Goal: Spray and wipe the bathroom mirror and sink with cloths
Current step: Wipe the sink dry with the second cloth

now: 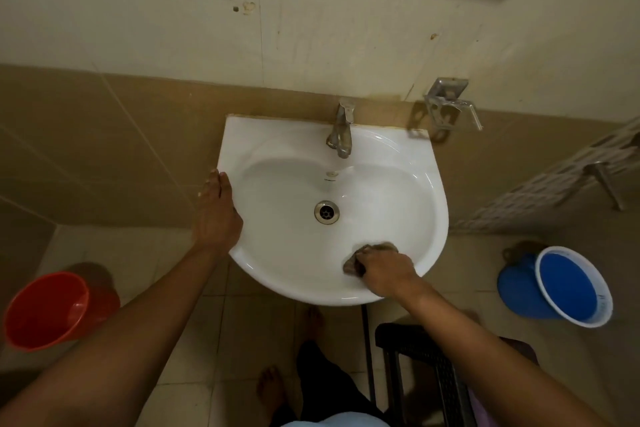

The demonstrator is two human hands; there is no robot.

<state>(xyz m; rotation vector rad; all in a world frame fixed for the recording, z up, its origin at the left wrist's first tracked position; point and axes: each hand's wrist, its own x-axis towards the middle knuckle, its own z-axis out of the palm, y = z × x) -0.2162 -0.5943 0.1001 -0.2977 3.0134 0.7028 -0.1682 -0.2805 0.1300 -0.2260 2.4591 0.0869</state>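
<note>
Two risks I see: the right hand [382, 272], closed around the cloth [372, 255] on the front rim of the sink [398, 156], may slip off, and the left hand [217, 210], flat and open on the left rim, could slide if wet.

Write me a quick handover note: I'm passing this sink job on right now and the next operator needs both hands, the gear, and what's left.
Left hand: flat on the sink left rim, bracing, holding nothing.
Right hand: closed on a brownish cloth, pressed against the basin's front right inner wall.
Tap at the back; drain uncovered.
No spray bottle in view.
Done: cannot judge; basin looks white.
Left: rest of basin, rim, tap; mirror state unknown.
</note>
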